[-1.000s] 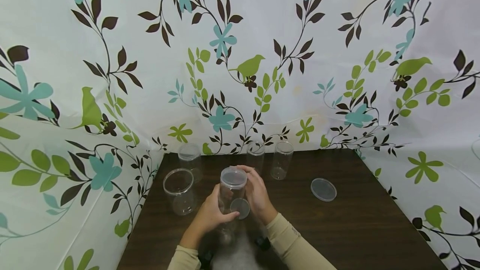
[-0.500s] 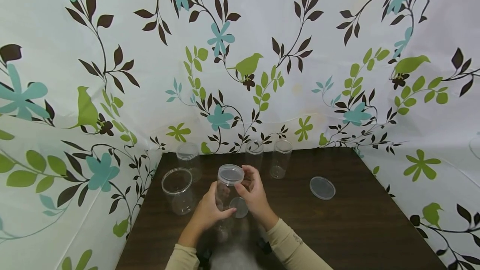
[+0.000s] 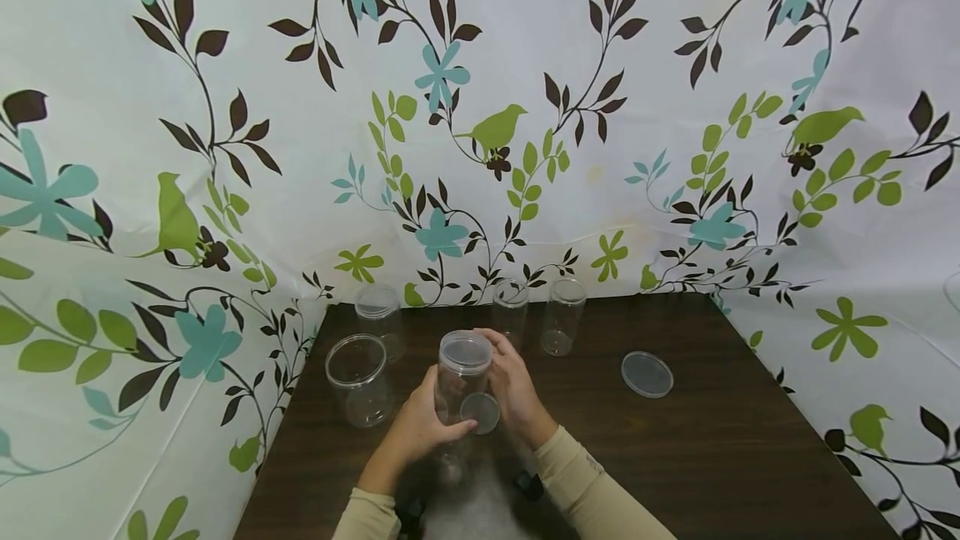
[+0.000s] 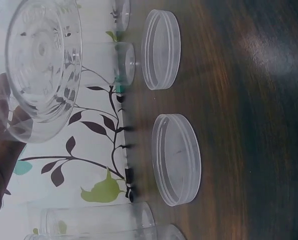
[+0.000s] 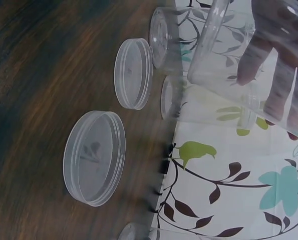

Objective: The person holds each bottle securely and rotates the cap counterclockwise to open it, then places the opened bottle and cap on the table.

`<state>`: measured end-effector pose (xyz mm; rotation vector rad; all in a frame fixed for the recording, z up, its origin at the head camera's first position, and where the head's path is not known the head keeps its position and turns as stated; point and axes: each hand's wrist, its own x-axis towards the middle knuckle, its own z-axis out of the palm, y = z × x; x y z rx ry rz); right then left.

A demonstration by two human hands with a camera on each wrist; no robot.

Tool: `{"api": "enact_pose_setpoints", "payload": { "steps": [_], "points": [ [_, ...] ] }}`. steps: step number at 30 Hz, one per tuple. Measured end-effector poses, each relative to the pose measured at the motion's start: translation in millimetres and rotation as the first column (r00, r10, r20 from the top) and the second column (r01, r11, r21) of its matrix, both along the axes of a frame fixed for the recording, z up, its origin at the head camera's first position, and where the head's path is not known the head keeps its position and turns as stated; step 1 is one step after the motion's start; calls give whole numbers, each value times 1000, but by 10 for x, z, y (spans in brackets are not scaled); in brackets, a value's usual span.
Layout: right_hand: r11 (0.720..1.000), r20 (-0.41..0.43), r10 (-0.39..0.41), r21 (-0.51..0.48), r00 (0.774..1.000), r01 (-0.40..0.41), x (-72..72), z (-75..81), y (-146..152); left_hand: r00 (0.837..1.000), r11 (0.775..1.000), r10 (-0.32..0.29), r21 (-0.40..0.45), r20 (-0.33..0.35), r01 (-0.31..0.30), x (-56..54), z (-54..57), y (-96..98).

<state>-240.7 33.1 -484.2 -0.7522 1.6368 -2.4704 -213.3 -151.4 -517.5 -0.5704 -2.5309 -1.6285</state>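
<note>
In the head view a clear plastic jar stands upright between my hands, raised above the table. A translucent lid sits on its mouth. My left hand grips the jar's body from the left, thumb across the front. My right hand holds the lid's right and far side with curled fingers; its thumb is hidden. In the left wrist view the jar's base faces the camera. Fingers show through the jar's wall in the right wrist view.
One loose lid lies just behind the jar, another farther right. A wide open jar and a lidded jar stand left. Two narrow jars stand at the dark table's back edge, before a patterned sheet.
Half a second ago my right thumb was in front of the lid; now it has swung out of sight and the fingers lie around the right side. The left hand keeps its grip.
</note>
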Motion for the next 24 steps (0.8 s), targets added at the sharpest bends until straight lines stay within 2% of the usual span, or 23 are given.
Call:
{"api": "enact_pose_setpoints", "payload": {
  "steps": [3, 5, 9, 12, 15, 21, 24],
  "points": [
    [999, 13, 49, -15, 999, -49, -29, -18, -8, 1000, 1000, 3, -7, 0, -3, 3, -5, -5],
    [999, 13, 46, -22, 999, -46, -36, -30, -15, 1000, 1000, 12, -14, -5, -12, 3, -7, -11],
    [997, 8, -57, -45, 998, 57, -13, -41, -39, 1000, 999, 29, -27, -12, -29, 4, -5, -30],
    [988, -14, -147, -43, 989, 147, 32, -27, -53, 1000, 999, 28, -16, 4, -28, 0, 0, -40],
    [982, -48, -189, -21, 981, 188, 78, -22, -59, 999, 999, 33, -8, 19, -33, -2, 12, -50],
    [983, -104, -184, -6, 977, 184, 92, -46, -55, 999, 999, 35, -13, 16, -35, -11, 20, -58],
    [986, -87, -163, 12, 983, 165, 88, -45, -47, 999, 999, 32, -16, 14, -31, -5, 14, -57]
  ]
}}
